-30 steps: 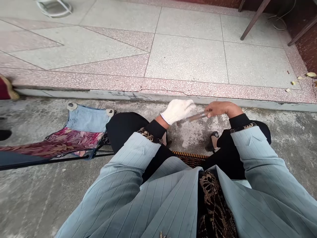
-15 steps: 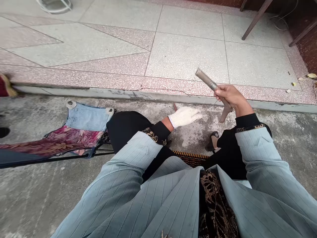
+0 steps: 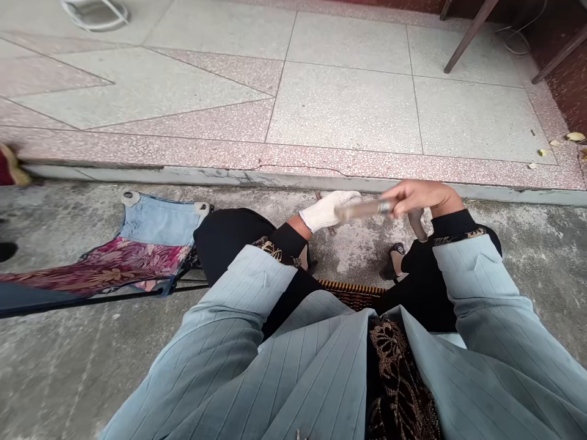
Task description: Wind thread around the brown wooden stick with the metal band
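The right hand (image 3: 416, 197) is closed around a brown stick (image 3: 367, 209) with shiny wire on it, and the other end of the stick pokes out below that hand. The blurry front end of the stick reaches the white glove (image 3: 321, 214) on the left hand (image 3: 331, 208), but I cannot tell if they touch, or if the left hand grips the thin reddish thing (image 3: 318, 195) peeking out beside it. Both hands are over the rough grey ground (image 3: 358, 244), near the step (image 3: 206, 176), with a cloth seat (image 3: 158, 223) off to the left.
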Motion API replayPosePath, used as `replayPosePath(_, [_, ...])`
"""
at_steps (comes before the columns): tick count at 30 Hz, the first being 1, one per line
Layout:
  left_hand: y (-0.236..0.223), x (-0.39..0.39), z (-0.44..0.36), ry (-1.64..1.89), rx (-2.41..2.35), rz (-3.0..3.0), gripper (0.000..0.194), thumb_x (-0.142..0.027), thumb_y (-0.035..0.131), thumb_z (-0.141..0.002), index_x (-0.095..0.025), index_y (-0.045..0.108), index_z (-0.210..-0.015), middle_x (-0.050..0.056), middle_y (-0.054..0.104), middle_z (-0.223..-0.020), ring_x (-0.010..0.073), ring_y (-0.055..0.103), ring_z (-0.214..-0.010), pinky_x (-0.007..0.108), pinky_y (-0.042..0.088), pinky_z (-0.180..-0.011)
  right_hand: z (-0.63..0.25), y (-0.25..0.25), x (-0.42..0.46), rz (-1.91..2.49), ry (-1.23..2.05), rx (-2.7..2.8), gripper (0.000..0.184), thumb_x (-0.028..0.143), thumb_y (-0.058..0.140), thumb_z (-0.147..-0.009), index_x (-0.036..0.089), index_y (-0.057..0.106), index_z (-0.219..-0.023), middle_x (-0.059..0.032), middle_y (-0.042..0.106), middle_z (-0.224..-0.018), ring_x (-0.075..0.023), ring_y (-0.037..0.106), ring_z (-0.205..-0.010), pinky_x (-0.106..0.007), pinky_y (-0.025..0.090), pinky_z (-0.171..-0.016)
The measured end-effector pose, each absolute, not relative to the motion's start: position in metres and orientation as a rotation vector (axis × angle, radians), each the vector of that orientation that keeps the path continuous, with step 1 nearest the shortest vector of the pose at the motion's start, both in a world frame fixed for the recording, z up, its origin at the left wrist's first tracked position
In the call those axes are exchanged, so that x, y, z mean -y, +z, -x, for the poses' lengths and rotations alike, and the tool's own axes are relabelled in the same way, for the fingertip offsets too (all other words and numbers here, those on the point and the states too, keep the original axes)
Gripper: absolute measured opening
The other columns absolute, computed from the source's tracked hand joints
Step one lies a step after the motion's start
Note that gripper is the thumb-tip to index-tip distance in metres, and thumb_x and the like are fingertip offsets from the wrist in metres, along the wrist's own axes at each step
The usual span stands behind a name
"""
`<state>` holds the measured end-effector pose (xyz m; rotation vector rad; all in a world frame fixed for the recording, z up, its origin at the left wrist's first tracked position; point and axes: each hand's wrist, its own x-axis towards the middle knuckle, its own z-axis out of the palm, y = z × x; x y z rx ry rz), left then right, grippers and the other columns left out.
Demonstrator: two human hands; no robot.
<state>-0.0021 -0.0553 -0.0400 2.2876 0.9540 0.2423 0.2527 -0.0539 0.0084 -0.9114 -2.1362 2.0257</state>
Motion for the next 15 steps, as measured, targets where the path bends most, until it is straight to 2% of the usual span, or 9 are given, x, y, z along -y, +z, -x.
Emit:
replayPosePath(4, [-0.045, 0.064, -0.008, 0.171, -0.892, -2.324, 0.043, -0.04, 0.029, -0.099, -0.016, 0.065, -0.096, 0.005, 0.067, -0.079, 0.0158, 0.059, -0.071, 0.026, 0.04, -0.067, -0.265, 0.012, 0.047, 1.068, 1.601, 1.642, 0.036, 0.045, 0.074, -0.074, 0.012, 0.065, -0.087, -0.0035, 0.063, -0.079, -0.0099, 0.053, -0.064, -0.022, 0.045, -0.06])
replayPosePath(8, [-0.051, 0.073, -0.016, 0.059, -0.845, -2.416, 0.04, -0.045, 0.036, -0.096, -0.019, 0.066, -0.102, 0.005, 0.069, -0.084, 0.0183, 0.063, -0.077, 0.027, 0.04, -0.069, -0.264, -0.009, 0.033, 1.534, 1.221, 1.549, 0.026, 0.037, 0.066, -0.082, 0.012, 0.064, -0.091, -0.0044, 0.062, -0.076, -0.0115, 0.053, -0.063, -0.024, 0.046, -0.06])
replayPosePath(12, [-0.049, 0.074, -0.014, 0.05, -0.87, -2.528, 0.041, -0.048, 0.037, -0.096, -0.02, 0.066, -0.105, 0.007, 0.07, -0.086, 0.0189, 0.064, -0.078, 0.026, 0.038, -0.067, -0.256, -0.027, 0.028, 2.085, 0.864, 2.04, 0.023, 0.028, 0.064, -0.082, 0.015, 0.07, -0.101, -0.0084, 0.066, -0.087, -0.018, 0.058, -0.075, -0.031, 0.045, -0.068])
replayPosePath(15, [-0.045, 0.066, -0.006, 0.115, -0.986, -2.566, 0.043, -0.048, 0.034, -0.097, -0.02, 0.065, -0.104, 0.006, 0.07, -0.085, 0.019, 0.063, -0.074, 0.026, 0.036, -0.064, -0.245, -0.033, 0.034, 2.12, 0.983, 2.556, 0.018, 0.025, 0.067, -0.08, 0.017, 0.073, -0.095, -0.0096, 0.068, -0.092, -0.0209, 0.06, -0.08, -0.033, 0.044, -0.071])
